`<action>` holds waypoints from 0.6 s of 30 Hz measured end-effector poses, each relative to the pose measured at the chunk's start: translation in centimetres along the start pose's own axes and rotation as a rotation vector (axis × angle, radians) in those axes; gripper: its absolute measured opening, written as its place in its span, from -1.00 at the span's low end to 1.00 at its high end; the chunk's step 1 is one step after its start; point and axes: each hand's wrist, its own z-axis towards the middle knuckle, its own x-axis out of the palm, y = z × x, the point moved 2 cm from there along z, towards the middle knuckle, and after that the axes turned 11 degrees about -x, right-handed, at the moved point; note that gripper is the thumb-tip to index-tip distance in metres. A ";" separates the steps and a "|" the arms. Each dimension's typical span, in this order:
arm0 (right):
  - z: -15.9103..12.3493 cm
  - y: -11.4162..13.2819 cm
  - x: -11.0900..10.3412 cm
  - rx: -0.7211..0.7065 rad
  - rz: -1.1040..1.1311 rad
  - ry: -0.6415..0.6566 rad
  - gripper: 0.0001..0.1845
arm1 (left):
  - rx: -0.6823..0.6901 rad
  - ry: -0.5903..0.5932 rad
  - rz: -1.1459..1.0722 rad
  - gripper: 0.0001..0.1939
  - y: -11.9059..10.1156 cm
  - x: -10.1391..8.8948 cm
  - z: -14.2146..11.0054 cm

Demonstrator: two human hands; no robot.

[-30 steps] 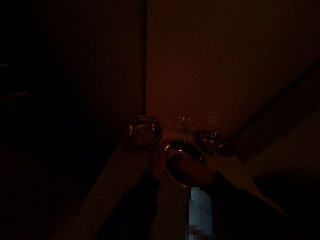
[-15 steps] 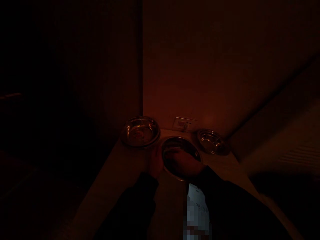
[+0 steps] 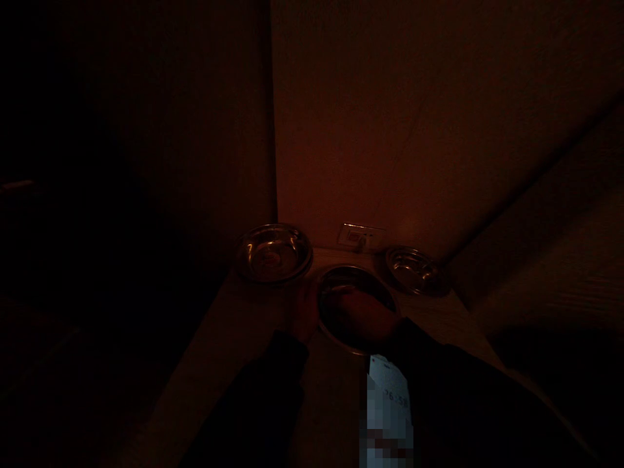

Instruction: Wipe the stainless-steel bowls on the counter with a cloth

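Bowl [image 3: 384, 290] of shiny metal stands on the dim desk [image 3: 219, 357], near the middle of its far half, with hands at it from 2 sides. The left hand [image 3: 304, 312] is set against or just beside the outer left rim, fingers loosely extended; whether it grips the rim I cannot tell. The right hand [image 3: 365, 317] reaches over the near right rim into the bowl, fingers bent downward; it is too dark to tell how far open it is or whether it holds anything. 2 more metal vessels flank the bowl: a wide dish [image 3: 249, 260] behind on the left, a smaller dish [image 3: 407, 261] behind on the right. Between them, low on the wall [image 3: 370, 143], is a socket plate [image 3: 348, 235]. A lit phone [image 3: 390, 383] lies just in front of the bowl, beside the right sleeve [image 3: 453, 383].
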 end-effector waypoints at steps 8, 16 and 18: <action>-1.0 -2.6 -1.0 0.169 -0.108 0.085 -0.66 | 0.034 0.012 -0.005 -0.70 -0.1 0.1 -0.5; -3.3 -1.9 -1.6 0.075 -0.048 0.151 -0.70 | 0.026 0.023 0.016 -0.71 -0.8 0.3 -0.8; -3.7 -1.6 -1.5 0.035 -0.004 0.139 -0.72 | 0.031 0.042 0.030 -0.70 -0.7 0.3 -0.8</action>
